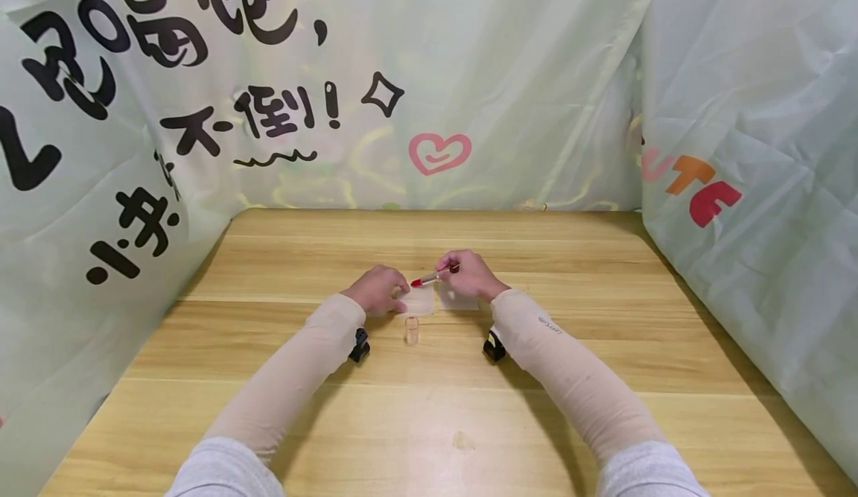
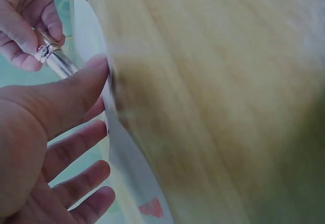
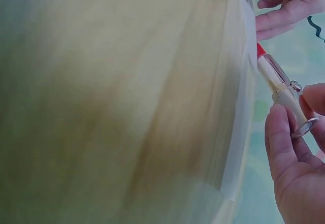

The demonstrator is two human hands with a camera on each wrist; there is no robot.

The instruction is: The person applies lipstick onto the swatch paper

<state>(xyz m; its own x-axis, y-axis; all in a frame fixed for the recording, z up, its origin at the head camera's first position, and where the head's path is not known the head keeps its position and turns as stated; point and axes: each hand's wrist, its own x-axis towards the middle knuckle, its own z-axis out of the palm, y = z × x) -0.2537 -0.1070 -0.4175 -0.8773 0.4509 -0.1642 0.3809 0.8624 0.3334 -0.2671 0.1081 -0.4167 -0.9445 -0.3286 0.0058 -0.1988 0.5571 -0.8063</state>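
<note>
My right hand (image 1: pixel 469 273) pinches a lipstick (image 1: pixel 425 279) by its silvery base. The red tip points left, just over a white sheet of paper (image 1: pixel 421 303). In the right wrist view the lipstick (image 3: pixel 274 71) has its red end close to the paper, though whether they touch I cannot tell. My left hand (image 1: pixel 380 288) rests at the left part of that paper, thumb and fingers spread and touching it, as the left wrist view of the hand (image 2: pixel 61 127) shows. A clear pinkish cap (image 1: pixel 412 331) stands on the table in front of the paper.
A second pale sheet (image 1: pixel 459 301) lies under and beside the right hand. The wooden table (image 1: pixel 429 422) is bounded by printed cloth (image 1: pixel 523 95) at the back and both sides. Small black cameras (image 1: pixel 494 346) sit on the wrists.
</note>
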